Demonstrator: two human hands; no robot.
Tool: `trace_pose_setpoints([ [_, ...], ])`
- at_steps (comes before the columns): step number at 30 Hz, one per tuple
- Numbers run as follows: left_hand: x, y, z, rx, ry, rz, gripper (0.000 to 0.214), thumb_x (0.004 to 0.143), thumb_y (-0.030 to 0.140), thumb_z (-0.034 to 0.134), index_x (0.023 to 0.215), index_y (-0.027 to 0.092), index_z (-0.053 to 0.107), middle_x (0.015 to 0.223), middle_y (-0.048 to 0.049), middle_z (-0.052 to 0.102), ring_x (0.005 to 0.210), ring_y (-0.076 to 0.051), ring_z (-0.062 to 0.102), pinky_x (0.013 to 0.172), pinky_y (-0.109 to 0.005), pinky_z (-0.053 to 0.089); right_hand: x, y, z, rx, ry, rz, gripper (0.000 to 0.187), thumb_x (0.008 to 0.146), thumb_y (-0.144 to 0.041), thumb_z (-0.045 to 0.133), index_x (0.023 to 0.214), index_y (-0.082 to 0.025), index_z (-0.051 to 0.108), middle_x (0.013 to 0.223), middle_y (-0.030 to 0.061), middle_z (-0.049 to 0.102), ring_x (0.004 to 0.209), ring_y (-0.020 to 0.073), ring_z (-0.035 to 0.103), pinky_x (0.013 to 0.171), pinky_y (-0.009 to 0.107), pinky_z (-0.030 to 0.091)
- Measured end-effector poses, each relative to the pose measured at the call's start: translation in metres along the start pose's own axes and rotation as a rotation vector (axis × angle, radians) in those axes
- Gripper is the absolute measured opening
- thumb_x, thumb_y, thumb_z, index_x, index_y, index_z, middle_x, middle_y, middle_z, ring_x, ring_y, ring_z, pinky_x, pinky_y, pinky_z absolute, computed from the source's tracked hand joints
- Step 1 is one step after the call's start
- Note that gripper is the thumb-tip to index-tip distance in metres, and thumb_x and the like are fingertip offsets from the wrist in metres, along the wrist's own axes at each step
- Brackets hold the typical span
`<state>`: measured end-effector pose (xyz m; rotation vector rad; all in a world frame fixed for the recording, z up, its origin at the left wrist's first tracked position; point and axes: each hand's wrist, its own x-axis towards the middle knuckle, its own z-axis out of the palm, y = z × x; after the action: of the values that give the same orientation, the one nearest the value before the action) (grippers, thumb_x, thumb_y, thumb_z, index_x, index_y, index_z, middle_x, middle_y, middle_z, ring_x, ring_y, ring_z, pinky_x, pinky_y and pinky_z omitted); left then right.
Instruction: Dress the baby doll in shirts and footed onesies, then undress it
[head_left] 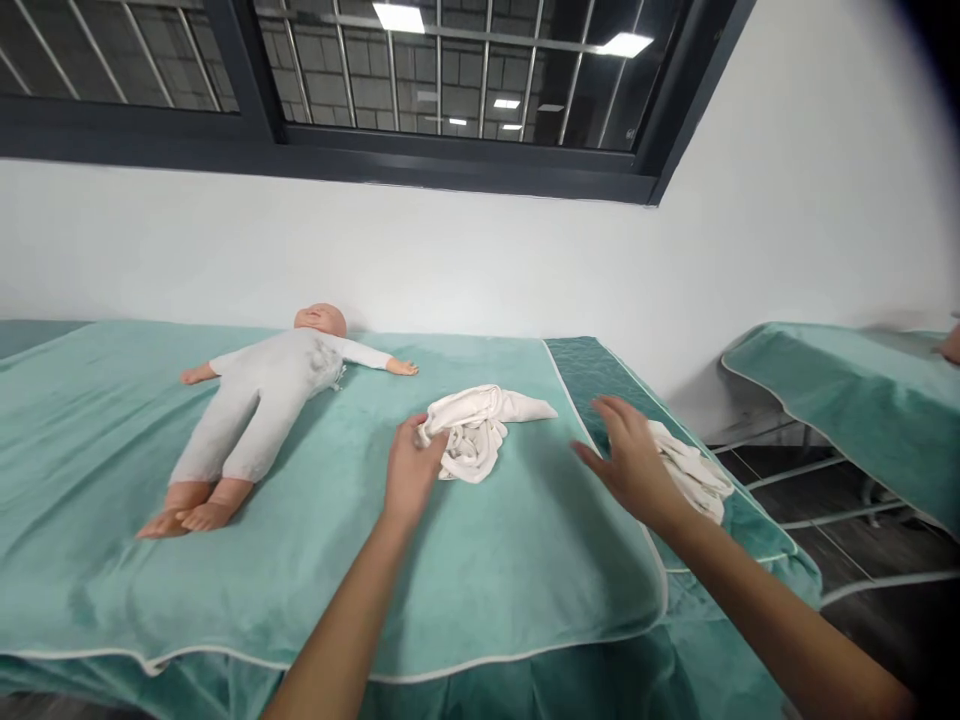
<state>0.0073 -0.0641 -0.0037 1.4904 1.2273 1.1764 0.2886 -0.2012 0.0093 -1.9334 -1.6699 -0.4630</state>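
Note:
A bunched white cloth garment (480, 430) lies on the green blanket, one narrow end pointing right. My left hand (412, 465) has its fingers closed on the garment's left edge. To the right, my right hand (630, 460) is held above the bed with thumb and fingers apart, holding nothing. Partly hidden behind that hand, a second crumpled white cloth (694, 470) rests on the darker green strip. A baby doll (262, 390) in a white body suit lies on its back at the left, arms spread, head toward the wall.
The green blanket (525, 590) with white piping covers the bed. Behind it rises a white wall (450, 250) with a dark-framed barred window (465, 160). Another green-covered bed (847, 400) stands at the right, with metal rails (810, 470) between. Part of another person's hand (951, 345) shows at the right edge.

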Motion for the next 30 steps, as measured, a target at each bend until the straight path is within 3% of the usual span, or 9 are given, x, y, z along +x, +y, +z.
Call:
trace_pose_setpoints([
  [3, 0.011, 0.025, -0.003, 0.141, -0.144, 0.004, 0.024, 0.078, 0.03, 0.06, 0.097, 0.017, 0.066, 0.082, -0.0025, 0.067, 0.075, -0.018, 0.06, 0.07, -0.029, 0.046, 0.041, -0.05, 0.003, 0.305, -0.128, -0.152, 0.052, 0.094, -0.04, 0.05, 0.142, -0.022, 0.04, 0.143, 0.0127, 0.048, 0.135, 0.026, 0.042, 0.111, 0.044, 0.037],
  [6, 0.015, 0.071, -0.014, 0.106, -0.28, 0.241, 0.021, 0.08, 0.026, 0.056, 0.096, 0.019, 0.066, 0.089, -0.0014, 0.069, 0.079, -0.017, 0.061, 0.073, -0.028, 0.046, 0.087, -0.091, -0.007, 0.486, -0.206, -0.328, 0.05, 0.092, -0.033, 0.053, 0.141, -0.025, 0.044, 0.144, 0.0101, 0.049, 0.135, 0.0255, 0.041, 0.111, 0.045, 0.035],
  [9, 0.012, 0.125, -0.03, 0.145, -0.462, 0.454, 0.023, 0.081, 0.02, 0.052, 0.098, 0.02, 0.068, 0.099, -0.0014, 0.07, 0.091, -0.018, 0.063, 0.08, -0.028, 0.047, 0.126, -0.116, -0.035, 0.616, -0.352, -0.503, 0.045, 0.091, -0.029, 0.054, 0.135, -0.026, 0.05, 0.131, 0.0066, 0.059, 0.116, 0.0206, 0.056, 0.097, 0.036, 0.043],
  [11, 0.009, 0.154, -0.042, 0.158, -0.456, 0.531, 0.028, 0.08, 0.016, 0.05, 0.102, 0.021, 0.068, 0.104, -0.0015, 0.071, 0.095, -0.019, 0.063, 0.082, -0.029, 0.047, 0.145, -0.124, -0.058, 0.57, -0.383, -0.499, 0.032, 0.089, -0.034, 0.059, 0.119, -0.023, 0.061, 0.109, 0.0029, 0.068, 0.095, 0.018, 0.061, 0.082, 0.03, 0.044],
  [14, 0.007, 0.179, -0.057, 0.27, -0.369, 0.659, 0.034, 0.079, 0.011, 0.046, 0.104, 0.023, 0.067, 0.109, -0.0009, 0.07, 0.1, -0.019, 0.062, 0.085, -0.03, 0.048, 0.16, -0.126, -0.09, 0.457, -0.355, -0.425, 0.027, 0.086, -0.045, 0.062, 0.095, -0.02, 0.066, 0.08, -0.001, 0.065, 0.073, 0.0143, 0.056, 0.067, 0.026, 0.037],
  [18, 0.01, 0.173, -0.066, 0.579, -0.174, 0.786, 0.043, 0.074, 0.005, 0.043, 0.105, 0.024, 0.065, 0.11, -0.0018, 0.069, 0.104, -0.023, 0.061, 0.087, -0.035, 0.047, 0.158, -0.117, -0.116, 0.232, -0.283, -0.404, 0.023, 0.091, -0.04, 0.052, 0.094, -0.021, 0.065, 0.08, -0.0008, 0.065, 0.071, 0.0147, 0.055, 0.063, 0.026, 0.032],
  [22, 0.017, 0.149, -0.072, 0.644, -0.026, 0.713, 0.038, 0.076, 0.007, 0.043, 0.104, 0.023, 0.064, 0.107, -0.0037, 0.07, 0.102, -0.025, 0.061, 0.087, -0.036, 0.046, 0.141, -0.103, -0.123, -0.04, -0.211, -0.382, 0.024, 0.088, -0.022, 0.046, 0.105, -0.024, 0.063, 0.104, 0.0028, 0.068, 0.085, 0.0195, 0.06, 0.066, 0.028, 0.035],
  [26, 0.016, 0.137, -0.079, 0.473, 0.049, 0.635, 0.032, 0.082, 0.015, 0.044, 0.106, 0.024, 0.064, 0.107, -0.0017, 0.07, 0.098, -0.021, 0.062, 0.085, -0.031, 0.046, 0.119, -0.086, -0.115, 0.067, -0.255, -0.278, 0.031, 0.088, -0.019, 0.043, 0.111, -0.024, 0.062, 0.112, 0.0035, 0.067, 0.096, 0.0211, 0.062, 0.075, 0.029, 0.042],
  [30, 0.01, 0.138, -0.089, 0.505, 0.115, 0.532, 0.024, 0.084, 0.029, 0.05, 0.102, 0.023, 0.065, 0.093, -0.0014, 0.07, 0.087, -0.021, 0.061, 0.076, -0.029, 0.044, 0.098, -0.064, -0.108, 0.251, -0.256, -0.088, 0.031, 0.088, -0.021, 0.043, 0.108, -0.027, 0.066, 0.104, -0.0004, 0.071, 0.093, 0.0197, 0.064, 0.075, 0.028, 0.045],
])
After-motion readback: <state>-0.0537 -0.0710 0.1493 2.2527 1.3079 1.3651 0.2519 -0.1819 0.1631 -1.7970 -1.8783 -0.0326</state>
